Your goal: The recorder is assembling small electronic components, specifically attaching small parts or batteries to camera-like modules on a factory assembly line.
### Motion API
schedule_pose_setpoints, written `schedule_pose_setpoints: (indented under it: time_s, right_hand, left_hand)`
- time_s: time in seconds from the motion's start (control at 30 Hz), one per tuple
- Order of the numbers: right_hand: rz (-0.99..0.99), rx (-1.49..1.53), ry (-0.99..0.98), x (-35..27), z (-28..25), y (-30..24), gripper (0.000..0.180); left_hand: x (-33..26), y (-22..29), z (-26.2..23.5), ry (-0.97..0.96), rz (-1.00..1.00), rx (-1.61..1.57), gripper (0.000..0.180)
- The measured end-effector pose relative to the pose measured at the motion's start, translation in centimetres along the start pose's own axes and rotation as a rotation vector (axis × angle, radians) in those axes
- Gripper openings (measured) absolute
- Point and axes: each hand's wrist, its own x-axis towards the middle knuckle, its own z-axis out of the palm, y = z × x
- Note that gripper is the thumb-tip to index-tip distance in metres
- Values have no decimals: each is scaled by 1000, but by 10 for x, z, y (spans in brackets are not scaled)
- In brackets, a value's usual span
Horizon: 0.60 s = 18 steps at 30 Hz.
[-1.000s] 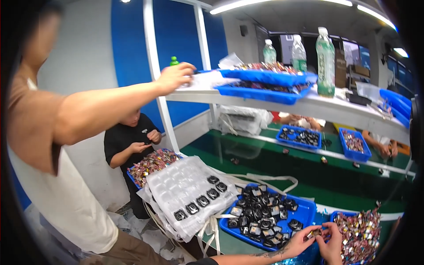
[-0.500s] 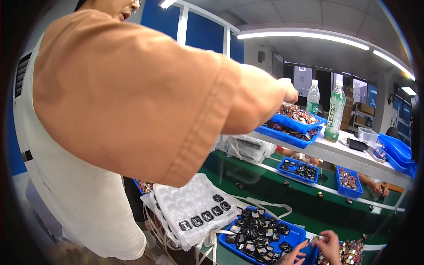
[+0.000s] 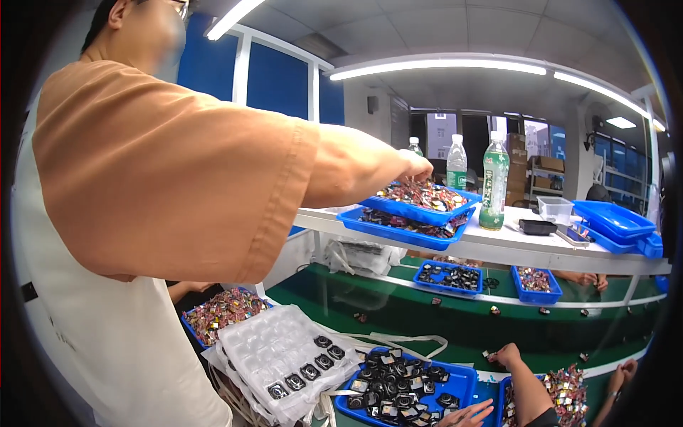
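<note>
Resting at the lower edge, left hand (image 3: 471,414) touched the blue tray (image 3: 466,381) of black parts (image 3: 398,381) on the bench; its grip I couldn't tell. Right hand (image 3: 509,354) sat curled just beyond that tray, grip unclear too. Farther off, a co-worker's hand (image 3: 415,168) reached a shelf tray (image 3: 420,212) near bottles (image 3: 494,181).

Blue tray (image 3: 455,388) sits low at the bench, flat. It's full of small black parts (image 3: 398,381), loosely piled.

The co-worker's outstretched hand (image 3: 416,167) has been moved onto the upper blue plastic tray (image 3: 420,210) (shelf level); the view has been shifted rightwards.
</note>
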Motion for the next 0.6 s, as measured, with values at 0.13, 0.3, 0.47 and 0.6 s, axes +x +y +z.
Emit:
schedule_pose_setpoints:
  time_s: [0.13, 0.3, 0.47, 0.6]
  right_hand:
    - [-4, -138, -143, -10, -26, -36, 35]
    - [-342, -269, 191, -38, -23, -55, 16]
    - [-1062, -136, -484, -145, -13, -148, 27]
    - [-990, -592, -571, -195, 5, -145, 47]
  left_hand:
    - [153, -61, -114, -288, 294, 825, 27]
    - [155, -35, -102, -216, 488, 905, 17]
    - [124, -15, -133, -36, 916, 1445, 6]
    - [105, -27, -119, -5, 952, 1383, 5]
